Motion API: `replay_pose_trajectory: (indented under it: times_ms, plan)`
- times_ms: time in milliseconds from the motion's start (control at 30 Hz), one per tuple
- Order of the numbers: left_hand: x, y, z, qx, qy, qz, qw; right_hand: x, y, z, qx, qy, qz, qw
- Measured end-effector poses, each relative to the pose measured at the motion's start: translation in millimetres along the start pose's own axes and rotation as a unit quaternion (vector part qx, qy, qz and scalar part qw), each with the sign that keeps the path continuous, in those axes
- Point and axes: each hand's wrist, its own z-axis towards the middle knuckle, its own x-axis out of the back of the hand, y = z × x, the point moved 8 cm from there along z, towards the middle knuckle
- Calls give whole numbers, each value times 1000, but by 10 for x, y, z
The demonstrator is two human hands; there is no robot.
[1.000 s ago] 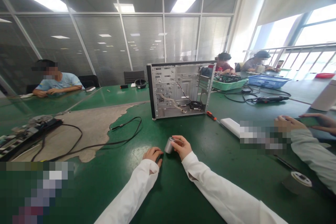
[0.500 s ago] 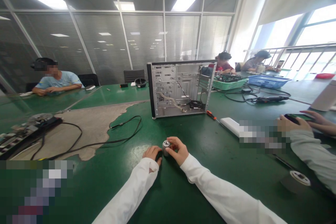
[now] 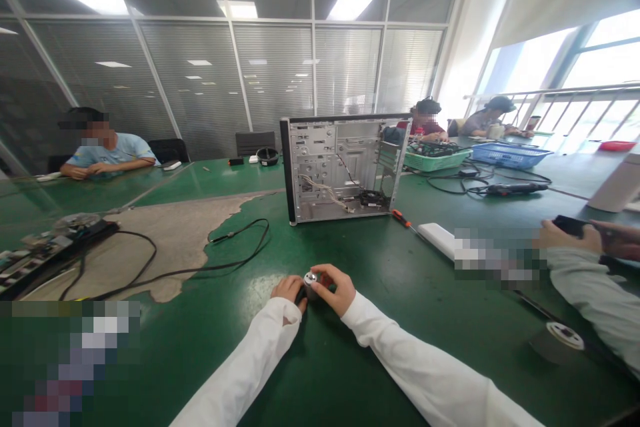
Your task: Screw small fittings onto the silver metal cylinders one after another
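One silver cylinder: lower centre of the frame, between both hands, flat top turned up; base hidden, so cannot tell whether resting on the counter or lifted just clear.
Right hand: fingers closed on the silver cylinder's side near the top, thumb nearer the camera, probably to leave the top face uncovered and the angle easy to steer.
Left hand: low at the counter, fingers bent just beside the silver cylinder, something dark under them; cannot tell whether gripping or only bracing.
Computer case: upright mid-frame, open side toward the camera, perhaps to keep the inside in view.
Orange screwdriver: lying right of centre, just beside the case, likely for easy reach.
Grey cylinder: upright at lower right, near a co-worker's sleeve, well apart from both hands.
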Motion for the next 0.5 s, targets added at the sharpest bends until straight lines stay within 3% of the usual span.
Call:
replay_pose_trajectory:
  times_ms: [500]
  plan:
    - [27,27,-36,-19,29,7,999,56,-217,-5,81,34,-45,995]
